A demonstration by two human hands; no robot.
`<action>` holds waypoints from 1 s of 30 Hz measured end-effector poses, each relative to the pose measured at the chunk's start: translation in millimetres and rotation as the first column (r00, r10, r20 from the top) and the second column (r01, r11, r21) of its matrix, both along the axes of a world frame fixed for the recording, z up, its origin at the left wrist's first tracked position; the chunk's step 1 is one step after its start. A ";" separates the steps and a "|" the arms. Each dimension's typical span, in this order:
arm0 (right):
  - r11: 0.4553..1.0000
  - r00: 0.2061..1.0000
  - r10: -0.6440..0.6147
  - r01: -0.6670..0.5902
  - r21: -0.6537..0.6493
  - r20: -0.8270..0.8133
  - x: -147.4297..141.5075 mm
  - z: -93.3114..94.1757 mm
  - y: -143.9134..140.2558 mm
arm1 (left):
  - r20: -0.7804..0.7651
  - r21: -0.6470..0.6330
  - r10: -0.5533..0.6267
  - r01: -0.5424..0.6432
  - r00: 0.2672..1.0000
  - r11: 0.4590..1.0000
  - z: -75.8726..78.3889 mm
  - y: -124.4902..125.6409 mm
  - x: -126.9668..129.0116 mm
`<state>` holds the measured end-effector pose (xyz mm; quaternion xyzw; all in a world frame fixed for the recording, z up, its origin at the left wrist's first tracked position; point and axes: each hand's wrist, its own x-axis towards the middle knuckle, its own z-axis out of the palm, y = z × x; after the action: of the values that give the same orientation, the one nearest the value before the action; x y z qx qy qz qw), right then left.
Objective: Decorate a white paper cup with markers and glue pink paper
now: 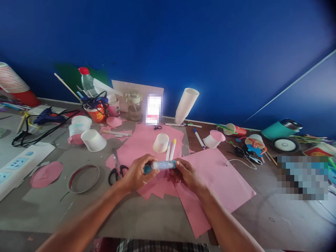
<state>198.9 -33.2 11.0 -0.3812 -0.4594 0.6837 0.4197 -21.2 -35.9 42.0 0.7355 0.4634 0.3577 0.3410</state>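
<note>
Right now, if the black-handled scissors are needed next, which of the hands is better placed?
Probably the left hand: it is beside the scissors, while the right hand is farther across. Both hands grip the tube, so the left must first let go.

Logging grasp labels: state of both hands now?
Left hand: closed, holding the teal-ended tube by one end.
Right hand: closed, holding the tube's other end.

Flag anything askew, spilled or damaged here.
The white paper cup stack at the back tilts clearly to the right, so it looks unsteady. The pink paper sheets overlap at uneven angles. No spill is visible, and the held glue stick shows no obvious damage.
</note>
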 end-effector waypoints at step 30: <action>0.986 1.000 0.008 -0.013 -0.168 -0.029 -3.3 -0.2 -3.6 | 0.029 -0.025 -0.024 0.025 0.999 0.999 2.4 -0.3 -0.5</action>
<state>195.7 -36.8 10.8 -0.4032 -0.3959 0.7276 0.3890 -21.8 -36.2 44.4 0.7316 0.4539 0.3581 0.3611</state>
